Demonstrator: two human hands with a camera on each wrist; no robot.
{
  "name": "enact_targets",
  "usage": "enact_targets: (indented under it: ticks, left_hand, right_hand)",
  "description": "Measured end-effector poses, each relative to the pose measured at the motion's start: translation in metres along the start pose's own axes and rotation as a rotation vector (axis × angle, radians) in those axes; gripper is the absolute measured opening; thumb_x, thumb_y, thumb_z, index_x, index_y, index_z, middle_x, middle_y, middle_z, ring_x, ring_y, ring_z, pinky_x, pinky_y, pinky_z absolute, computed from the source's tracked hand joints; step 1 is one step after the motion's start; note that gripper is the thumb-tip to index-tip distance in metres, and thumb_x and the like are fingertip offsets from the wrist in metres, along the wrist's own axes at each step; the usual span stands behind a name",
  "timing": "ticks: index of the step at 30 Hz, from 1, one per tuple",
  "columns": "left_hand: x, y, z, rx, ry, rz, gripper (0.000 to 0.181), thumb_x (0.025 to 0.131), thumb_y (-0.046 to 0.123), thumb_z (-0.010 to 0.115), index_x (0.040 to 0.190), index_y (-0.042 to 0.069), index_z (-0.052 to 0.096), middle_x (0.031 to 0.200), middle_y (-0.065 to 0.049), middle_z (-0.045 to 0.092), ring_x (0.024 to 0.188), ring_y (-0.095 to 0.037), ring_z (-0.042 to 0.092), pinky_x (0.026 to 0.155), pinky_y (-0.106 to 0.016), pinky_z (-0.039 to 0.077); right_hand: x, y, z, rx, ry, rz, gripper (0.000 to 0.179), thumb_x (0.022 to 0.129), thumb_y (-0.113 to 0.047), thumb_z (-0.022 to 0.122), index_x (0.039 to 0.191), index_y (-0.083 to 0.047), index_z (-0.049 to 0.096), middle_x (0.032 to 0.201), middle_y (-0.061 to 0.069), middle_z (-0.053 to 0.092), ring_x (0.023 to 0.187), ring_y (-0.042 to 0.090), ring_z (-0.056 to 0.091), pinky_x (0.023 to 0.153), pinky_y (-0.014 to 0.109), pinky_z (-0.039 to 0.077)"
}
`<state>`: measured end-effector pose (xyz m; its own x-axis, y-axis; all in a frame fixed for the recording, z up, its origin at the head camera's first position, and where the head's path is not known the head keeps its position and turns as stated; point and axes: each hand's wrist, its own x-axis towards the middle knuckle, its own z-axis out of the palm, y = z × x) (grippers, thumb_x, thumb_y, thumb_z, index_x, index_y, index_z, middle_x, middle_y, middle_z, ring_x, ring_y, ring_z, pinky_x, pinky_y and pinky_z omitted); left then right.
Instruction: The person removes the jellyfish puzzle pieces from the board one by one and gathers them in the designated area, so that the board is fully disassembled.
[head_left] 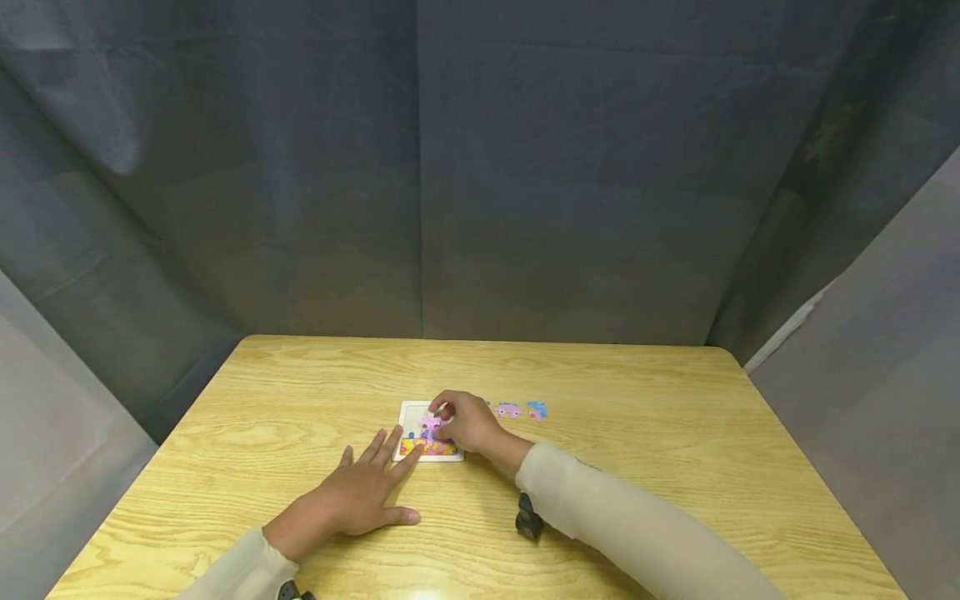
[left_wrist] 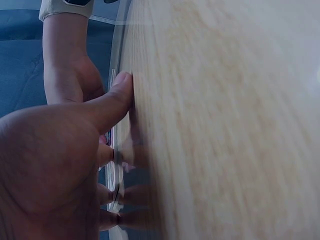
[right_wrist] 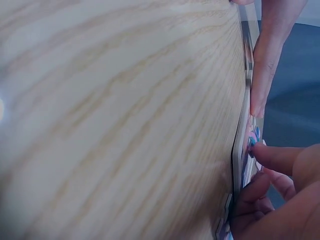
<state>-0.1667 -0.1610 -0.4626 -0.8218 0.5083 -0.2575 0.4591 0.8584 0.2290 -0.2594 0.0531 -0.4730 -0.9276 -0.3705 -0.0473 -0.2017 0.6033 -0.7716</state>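
A white-rimmed puzzle tray [head_left: 427, 459] lies on the table, its bottom part filled with yellow and pink pieces [head_left: 447, 449] and its upper part showing bare backing. My right hand [head_left: 471, 423] reaches over the tray from the right, thumb and fingers pinching a pink puzzle piece [head_left: 431, 422]. In the right wrist view, the thumb [right_wrist: 275, 157] presses at a pink and blue piece close over the tray. My left hand [head_left: 360, 497] lies spread with straight fingers, the fingertips on the tray's left side and lower pieces, the thumb out along the table.
Loose puzzle pieces lie right of the tray, among them a pink one with eyes [head_left: 508, 410] and a blue and pink one [head_left: 537, 409]; another is partly hidden behind my right hand. The wooden table [head_left: 637, 417] ends at a dark curtain [head_left: 570, 208].
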Motion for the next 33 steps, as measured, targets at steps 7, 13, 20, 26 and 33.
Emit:
enact_targets:
  ticks: [7,13,20,26,33]
  left_hand:
    - [-0.0013,0.0010,-0.0004,-0.005,0.001,0.009,0.098,0.090,0.076,0.053,0.166,0.023,0.021,0.172,-0.022,0.002,0.156,-0.048,0.007,0.109,-0.082,0.021]
    - [-0.0012,0.0007,-0.0007,-0.011,0.009,0.025,0.097,0.091,0.073,0.054,0.166,0.020,0.021,0.171,-0.023,0.001,0.156,-0.050,0.006,0.108,-0.083,0.020]
    - [0.0008,-0.0019,0.0014,-0.008,0.015,0.027,0.098,0.091,0.074,0.054,0.166,0.021,0.021,0.171,-0.023,0.001,0.156,-0.050,0.007,0.108,-0.083,0.020]
    - [0.0022,-0.0023,0.0027,-0.003,0.018,0.021,0.097,0.091,0.075,0.054,0.166,0.022,0.022,0.172,-0.022,0.002,0.156,-0.049,0.007,0.108,-0.083,0.021]
    - [0.0028,-0.0035,0.0034,0.005,0.015,0.016,0.098,0.090,0.077,0.052,0.166,0.024,0.020,0.172,-0.021,0.001,0.156,-0.049,0.007,0.109,-0.082,0.021]
  right_hand:
    - [-0.0020,-0.0028,-0.0021,0.050,-0.009,-0.019,0.027,0.091,-0.005,0.078,0.115,-0.009,0.069,0.103,0.009,0.066,0.086,0.018,0.058,0.081,0.037,0.053]
    - [-0.0015,-0.0048,-0.0012,0.084,0.002,-0.017,0.023,0.092,-0.002,0.076,0.113,-0.009,0.069,0.097,0.005,0.066,0.085,0.017,0.061,0.080,0.035,0.056]
    - [-0.0008,-0.0024,0.0010,0.129,-0.002,-0.005,0.023,0.093,0.000,0.074,0.114,-0.008,0.068,0.094,0.007,0.067,0.081,0.017,0.065,0.075,0.032,0.058]
    - [-0.0004,-0.0011,0.0029,0.144,0.007,0.002,0.022,0.094,0.000,0.073,0.113,-0.008,0.068,0.092,0.008,0.070,0.079,0.019,0.068,0.071,0.032,0.058]
    - [0.0020,0.0004,0.0030,0.161,0.018,0.018,0.022,0.094,0.000,0.072,0.114,-0.009,0.068,0.088,0.006,0.071,0.077,0.019,0.071,0.068,0.031,0.059]
